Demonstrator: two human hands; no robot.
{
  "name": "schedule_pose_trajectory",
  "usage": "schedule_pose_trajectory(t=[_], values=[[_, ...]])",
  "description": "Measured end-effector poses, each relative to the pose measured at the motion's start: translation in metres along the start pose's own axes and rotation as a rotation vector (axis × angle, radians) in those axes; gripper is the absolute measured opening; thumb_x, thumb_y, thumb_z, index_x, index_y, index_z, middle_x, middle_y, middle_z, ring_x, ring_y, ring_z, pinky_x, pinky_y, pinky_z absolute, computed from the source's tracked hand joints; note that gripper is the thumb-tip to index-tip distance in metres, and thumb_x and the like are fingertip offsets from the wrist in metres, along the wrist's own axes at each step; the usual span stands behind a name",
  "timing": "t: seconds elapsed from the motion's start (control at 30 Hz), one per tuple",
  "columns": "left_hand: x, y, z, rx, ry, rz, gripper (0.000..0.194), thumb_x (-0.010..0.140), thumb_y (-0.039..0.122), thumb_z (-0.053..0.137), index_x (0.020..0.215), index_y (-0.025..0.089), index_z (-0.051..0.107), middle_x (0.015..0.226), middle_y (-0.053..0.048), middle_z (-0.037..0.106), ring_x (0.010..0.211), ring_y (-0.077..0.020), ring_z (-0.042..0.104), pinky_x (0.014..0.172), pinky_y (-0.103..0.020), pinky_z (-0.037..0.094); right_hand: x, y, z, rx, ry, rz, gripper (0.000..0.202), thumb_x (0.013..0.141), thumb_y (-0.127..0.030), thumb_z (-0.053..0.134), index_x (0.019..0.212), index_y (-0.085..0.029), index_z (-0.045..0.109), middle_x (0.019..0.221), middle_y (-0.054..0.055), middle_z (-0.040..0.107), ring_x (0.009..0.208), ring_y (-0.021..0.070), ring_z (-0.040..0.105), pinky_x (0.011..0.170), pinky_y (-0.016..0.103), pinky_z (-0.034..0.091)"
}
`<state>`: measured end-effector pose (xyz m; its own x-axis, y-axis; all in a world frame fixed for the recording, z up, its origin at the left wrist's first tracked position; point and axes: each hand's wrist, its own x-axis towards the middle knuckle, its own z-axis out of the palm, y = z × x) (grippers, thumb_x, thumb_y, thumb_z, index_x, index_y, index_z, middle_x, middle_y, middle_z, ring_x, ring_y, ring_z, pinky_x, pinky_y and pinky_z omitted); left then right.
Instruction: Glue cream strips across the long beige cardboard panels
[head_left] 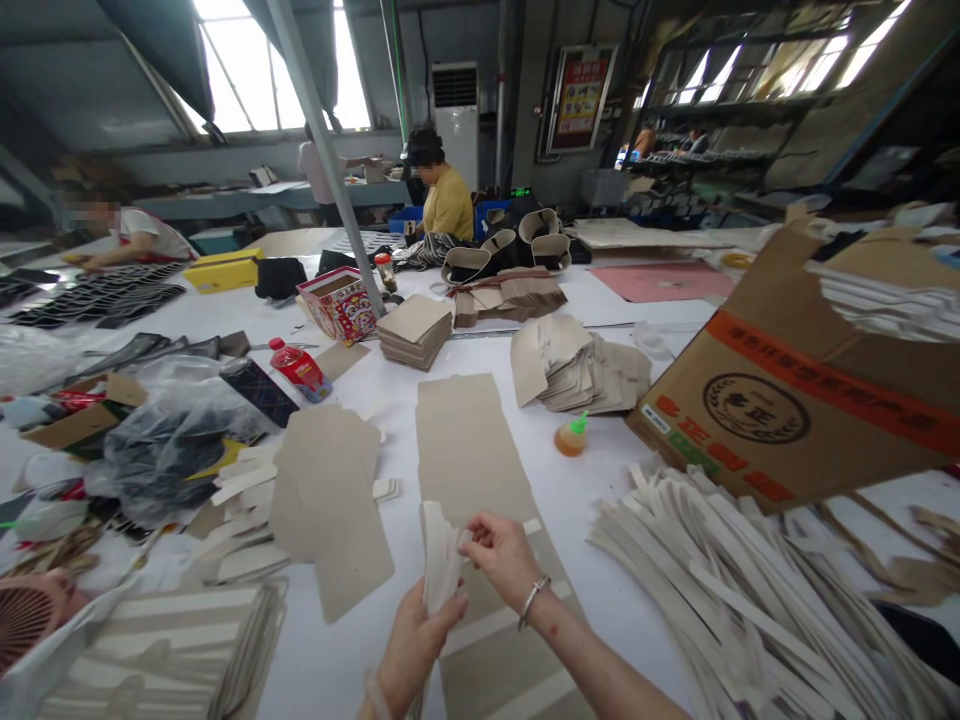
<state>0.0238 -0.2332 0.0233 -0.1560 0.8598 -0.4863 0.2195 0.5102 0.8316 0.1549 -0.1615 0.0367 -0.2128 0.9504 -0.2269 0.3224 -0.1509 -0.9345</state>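
My left hand (424, 632) is closed around a small bundle of white strips (442, 560), held upright. At the bundle's right edge my right hand (501, 555) pinches with thumb and fingertips, apparently on one of the strips; the exact hold is too small to make out. Under both hands lies a long row of overlapping beige board pieces (469, 435), with white strips across its near part. To the left is a fanned stack of beige boards (326, 500) with white strips sticking out beside it.
A large heap of white strips (720, 590) lies right, before a tilted cardboard box (757, 400). A glue bottle with green tip (571, 438) stands near stacked pieces (577, 365). A red bottle (300, 370) and plastic bag (172, 430) lie left. A metal pole (330, 150) rises behind. Co-workers sit beyond.
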Motion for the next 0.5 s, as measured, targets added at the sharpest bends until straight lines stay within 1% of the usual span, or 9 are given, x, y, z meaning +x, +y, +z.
schedule_pose_trajectory(t=[0.03,0.1,0.17,0.23,0.27,0.3,0.37,0.43,0.5], values=[[0.000,0.000,0.000,-0.008,-0.028,0.032,0.045,0.059,0.055,0.063,0.078,0.014,0.063,0.060,-0.001,0.059,0.059,-0.0164,0.053,0.057,-0.026,0.044,-0.002,0.002,-0.003,0.002,0.032,0.008,0.005,0.066,-0.022,0.057,0.063,-0.018,0.058,0.050,-0.005,0.055,0.048,0.0095,0.052,0.046,0.018,0.039],[-0.001,-0.003,-0.004,-0.049,-0.103,0.099,0.041,0.063,0.054,0.060,0.077,0.015,0.063,0.064,-0.003,0.061,0.063,-0.0175,0.054,0.061,-0.027,0.045,-0.005,0.009,-0.010,0.007,0.067,0.015,0.011,0.067,-0.024,0.056,0.057,-0.018,0.053,0.046,-0.006,0.050,0.043,0.0083,0.049,0.042,0.018,0.037],[-0.003,-0.009,-0.012,-0.110,-0.153,0.107,0.039,0.063,0.050,0.062,0.081,0.015,0.063,0.074,-0.005,0.064,0.074,-0.0202,0.057,0.070,-0.028,0.046,-0.007,0.019,-0.022,0.041,0.067,0.057,0.013,0.067,-0.026,0.054,0.057,-0.018,0.050,0.044,-0.007,0.048,0.037,0.0076,0.046,0.037,0.018,0.034],[-0.004,-0.017,-0.023,-0.141,-0.163,0.083,0.040,0.061,0.048,0.065,0.084,0.016,0.064,0.082,-0.005,0.066,0.080,-0.0213,0.057,0.074,-0.028,0.046,-0.005,0.034,-0.036,0.094,0.049,0.138,0.013,0.066,-0.029,0.054,0.059,-0.019,0.048,0.044,-0.008,0.049,0.031,0.0074,0.044,0.032,0.018,0.030],[-0.003,-0.022,-0.028,-0.130,-0.141,0.054,0.039,0.058,0.048,0.067,0.081,0.016,0.065,0.080,-0.005,0.066,0.077,-0.0209,0.057,0.071,-0.028,0.046,-0.002,0.041,-0.043,0.125,0.035,0.179,0.014,0.065,-0.030,0.053,0.060,-0.019,0.046,0.044,-0.008,0.050,0.030,0.0076,0.044,0.030,0.018,0.029],[-0.001,-0.025,-0.034,-0.103,-0.105,0.016,0.039,0.056,0.049,0.068,0.076,0.016,0.065,0.073,-0.004,0.065,0.070,-0.0194,0.056,0.064,-0.027,0.046,0.003,0.049,-0.050,0.156,0.019,0.216,0.016,0.064,-0.032,0.054,0.061,-0.019,0.045,0.044,-0.007,0.051,0.029,0.0079,0.044,0.029,0.018,0.029],[0.007,-0.029,-0.042,-0.052,-0.014,-0.054,0.040,0.053,0.052,0.068,0.067,0.015,0.063,0.055,-0.001,0.058,0.054,-0.0146,0.050,0.051,-0.024,0.041,0.015,0.062,-0.063,0.212,-0.016,0.268,0.019,0.063,-0.034,0.055,0.063,-0.019,0.044,0.044,-0.007,0.053,0.030,0.0092,0.048,0.029,0.018,0.032],[0.021,-0.026,-0.047,-0.053,0.070,-0.083,0.043,0.052,0.054,0.067,0.068,0.013,0.062,0.045,0.003,0.049,0.046,-0.0110,0.043,0.045,-0.023,0.035,0.032,0.071,-0.073,0.234,-0.033,0.305,0.020,0.063,-0.034,0.056,0.064,-0.018,0.043,0.046,-0.006,0.055,0.034,0.0105,0.053,0.031,0.018,0.037],[0.039,-0.019,-0.047,-0.081,0.130,-0.075,0.046,0.050,0.053,0.067,0.072,0.012,0.061,0.044,0.005,0.046,0.044,-0.0098,0.041,0.044,-0.022,0.033,0.049,0.076,-0.080,0.217,-0.029,0.334,0.018,0.066,-0.032,0.055,0.066,-0.018,0.044,0.048,-0.005,0.056,0.037,0.0107,0.056,0.032,0.018,0.039]])
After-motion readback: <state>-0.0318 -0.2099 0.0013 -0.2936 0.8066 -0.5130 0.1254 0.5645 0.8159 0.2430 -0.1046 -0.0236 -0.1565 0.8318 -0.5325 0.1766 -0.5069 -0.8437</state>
